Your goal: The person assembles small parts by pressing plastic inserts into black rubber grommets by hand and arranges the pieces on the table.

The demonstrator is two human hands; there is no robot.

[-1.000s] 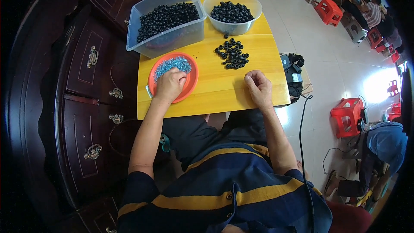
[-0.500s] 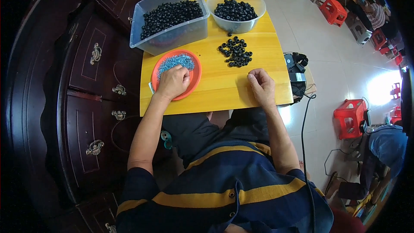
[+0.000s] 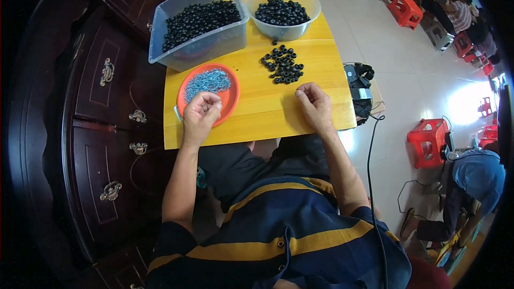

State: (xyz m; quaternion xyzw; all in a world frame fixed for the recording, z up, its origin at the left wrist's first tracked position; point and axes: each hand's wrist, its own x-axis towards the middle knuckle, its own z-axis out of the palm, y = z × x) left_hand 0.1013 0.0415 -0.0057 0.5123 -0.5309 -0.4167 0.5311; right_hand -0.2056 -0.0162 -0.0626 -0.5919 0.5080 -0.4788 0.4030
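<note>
My left hand (image 3: 201, 116) is over the near-left rim of a round orange dish (image 3: 232, 98), its fingers curled in toward the thumb. Whatever they hold is too small to make out. In the dish lies a heap of small, shiny silvery-blue metal pieces (image 3: 206, 83), screw-like but too fine to tell. Near the table's front right, my right hand (image 3: 317, 108) rests with thumb and bent fingers together; anything inside is hidden. Beyond it, a loose group of small black round parts with holes (image 3: 284, 66) lies on the yellow table (image 3: 257, 120).
A clear rectangular bin (image 3: 214, 48) and a clear round tub (image 3: 286, 33), both with black parts, stand at the table's back. Black equipment with a cable (image 3: 360, 93) sits beside the right edge. Dark wooden drawers (image 3: 101, 144) line the left; red stools (image 3: 428, 142) and people are at right.
My left hand has drawn back from the metal pieces toward the dish's near rim and turned its curled fingers upward. The right hand stays in nearly the same place. The whole view has shifted slightly.
</note>
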